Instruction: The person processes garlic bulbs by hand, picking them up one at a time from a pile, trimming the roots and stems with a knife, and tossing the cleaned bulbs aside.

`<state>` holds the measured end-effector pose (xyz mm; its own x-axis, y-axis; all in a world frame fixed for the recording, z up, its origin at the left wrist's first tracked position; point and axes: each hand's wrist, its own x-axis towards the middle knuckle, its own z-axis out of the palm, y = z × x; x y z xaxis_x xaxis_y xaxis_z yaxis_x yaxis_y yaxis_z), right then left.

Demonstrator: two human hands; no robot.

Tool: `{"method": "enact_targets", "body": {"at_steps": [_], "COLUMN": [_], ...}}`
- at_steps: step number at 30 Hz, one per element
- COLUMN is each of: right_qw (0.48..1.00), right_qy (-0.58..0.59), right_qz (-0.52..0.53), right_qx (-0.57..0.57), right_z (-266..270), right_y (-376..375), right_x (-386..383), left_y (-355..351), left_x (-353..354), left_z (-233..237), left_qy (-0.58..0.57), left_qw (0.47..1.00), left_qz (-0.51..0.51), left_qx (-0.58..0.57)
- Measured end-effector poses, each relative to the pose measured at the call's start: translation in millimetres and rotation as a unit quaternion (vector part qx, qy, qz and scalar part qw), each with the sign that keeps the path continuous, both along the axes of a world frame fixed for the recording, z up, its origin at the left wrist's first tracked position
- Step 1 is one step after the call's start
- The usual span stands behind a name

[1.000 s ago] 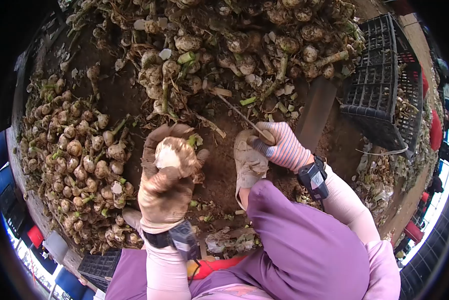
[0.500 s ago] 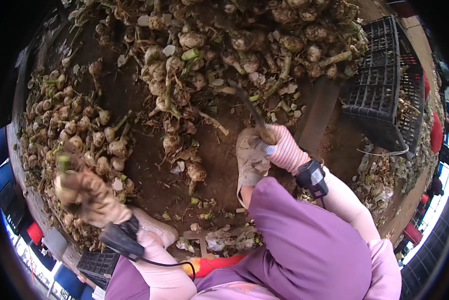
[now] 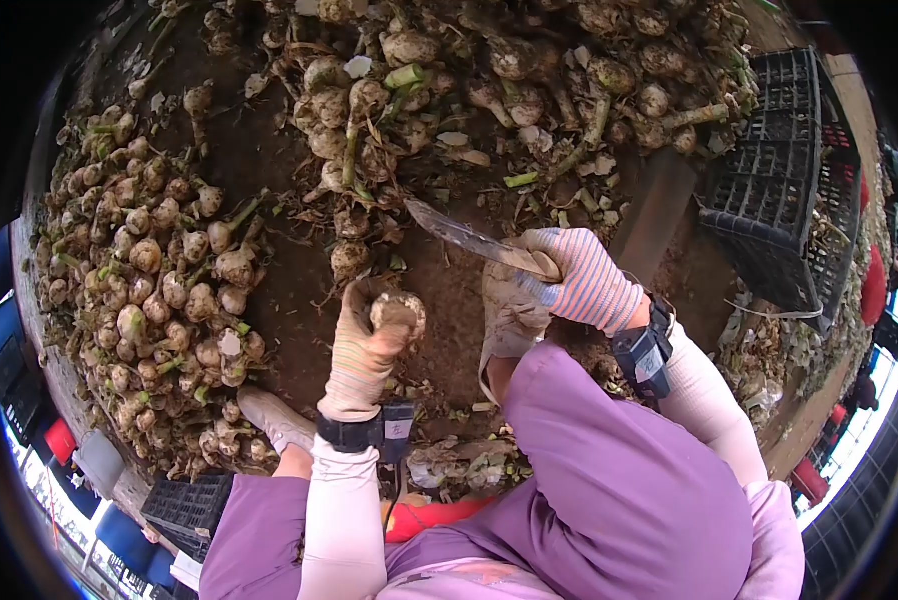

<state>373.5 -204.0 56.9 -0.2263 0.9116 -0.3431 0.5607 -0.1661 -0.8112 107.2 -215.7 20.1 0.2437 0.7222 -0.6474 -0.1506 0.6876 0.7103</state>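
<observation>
My left hand (image 3: 361,350), in a striped, soiled glove, is closed around a dirty garlic bulb (image 3: 399,312), whose pale rounded side faces the knife side. My right hand (image 3: 591,275), in a striped glove, grips the wooden handle of a knife (image 3: 459,232). The knife's dark, slightly curved blade points to the upper left, above the held bulb and apart from it. Just beyond my left hand, a few garlic bulbs (image 3: 350,258) with roots lie on the ground.
A large heap of untrimmed garlic (image 3: 529,70) with stalks spreads across the far side. Trimmed bulbs (image 3: 144,255) are piled at left. A black plastic crate (image 3: 769,170) stands at right, another crate (image 3: 184,510) at lower left. My shoes (image 3: 509,320) rest on the brown ground.
My left hand has moved from the left pile to the centre and now holds a different-looking bulb, stalk not visible. My right hand has shifted slightly right, its knife blade turned further left.
</observation>
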Motion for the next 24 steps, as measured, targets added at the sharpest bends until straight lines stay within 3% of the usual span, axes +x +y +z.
{"method": "enact_targets", "body": {"at_steps": [1, 3, 5, 6, 8, 9, 12, 13, 15, 17, 19, 24], "right_qw": [0.999, 0.998, 0.986, 0.985, 0.981, 0.975, 0.97, 0.966, 0.963, 0.961, 0.963, 0.965], "right_qy": [-0.023, -0.017, -0.056, -0.049, -0.055, -0.058, -0.046, -0.045, -0.061, -0.055, -0.06, -0.049], "right_qz": [0.023, 0.035, 0.121, 0.123, 0.153, 0.184, 0.199, 0.212, 0.229, 0.227, 0.218, 0.196], "right_qx": [0.01, 0.052, 0.095, 0.114, 0.109, 0.109, 0.134, 0.142, 0.124, 0.148, 0.143, 0.167], "right_z": [2.1, 2.0, 18.0, 22.7, 33.3, 36.0, 36.3, 35.9, 38.7, 39.2, 39.0, 24.3], "right_y": [4.4, 9.3, 18.1, 19.6, 23.7, 25.2, 26.0, 27.0, 28.9, 28.1, 26.9, 23.6], "right_x": [-1.3, -5.2, -11.3, -15.3, -19.7, -21.7, -25.7, -26.6, -28.1, -28.4, -28.5, -22.7], "left_y": [12.8, 23.7, 35.1, 41.7, 48.8, 46.0, 35.7, 35.4, 36.3, 34.6, 33.0, 29.5], "left_x": [0.3, 4.7, 10.6, 7.6, -3.8, -1.4, 17.7, 21.0, 27.4, 34.4, 36.7, 46.5], "left_z": [16.6, 39.1, 68.2, 74.4, 73.1, 71.5, 74.9, 76.3, 82.4, 90.9, 88.8, 97.4], "left_qy": [-0.045, -0.229, -0.165, -0.046, 0.146, 0.143, 0.079, 0.079, -0.04, -0.024, -0.085, -0.043], "left_qw": [0.998, 0.97, 0.986, 0.984, 0.84, 0.84, 0.963, 0.963, 0.992, 0.995, 0.992, 0.998], "left_qz": [0.008, 0.052, 0.023, -0.118, -0.362, -0.362, -0.143, -0.143, -0.076, -0.047, -0.009, 0.0], "left_qx": [-0.054, -0.056, -0.018, 0.128, 0.378, 0.378, 0.214, 0.214, 0.096, 0.082, 0.093, -0.044]}}
